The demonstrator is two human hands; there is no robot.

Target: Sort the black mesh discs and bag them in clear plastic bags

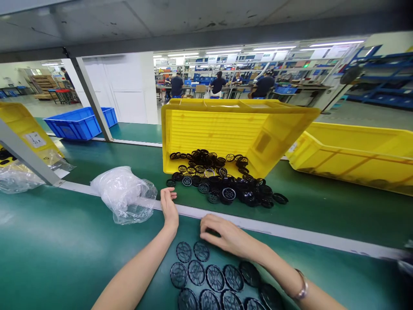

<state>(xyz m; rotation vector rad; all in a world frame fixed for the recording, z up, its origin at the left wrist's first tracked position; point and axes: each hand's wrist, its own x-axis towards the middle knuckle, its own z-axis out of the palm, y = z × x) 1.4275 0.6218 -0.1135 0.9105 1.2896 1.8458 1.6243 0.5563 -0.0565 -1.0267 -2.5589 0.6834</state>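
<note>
My left hand is at the pale strip, its fingers loosely bent and apart from the thumb, with nothing visible in it. Just beyond it lies the heap of round black plastic covers, spoke-patterned, spilling from a tipped yellow bin. My right hand is on the near side of the strip, fingers and thumb curled together; whatever they hold is hidden. Directly below its thumb lies a black cover. Several more covers are laid flat in rows on the green table between my forearms.
A clear plastic bag with white contents lies left of my left hand. Another yellow bin stands at right, a blue crate at back left. A metal post and overhead shelf frame the bench. People sit farther off.
</note>
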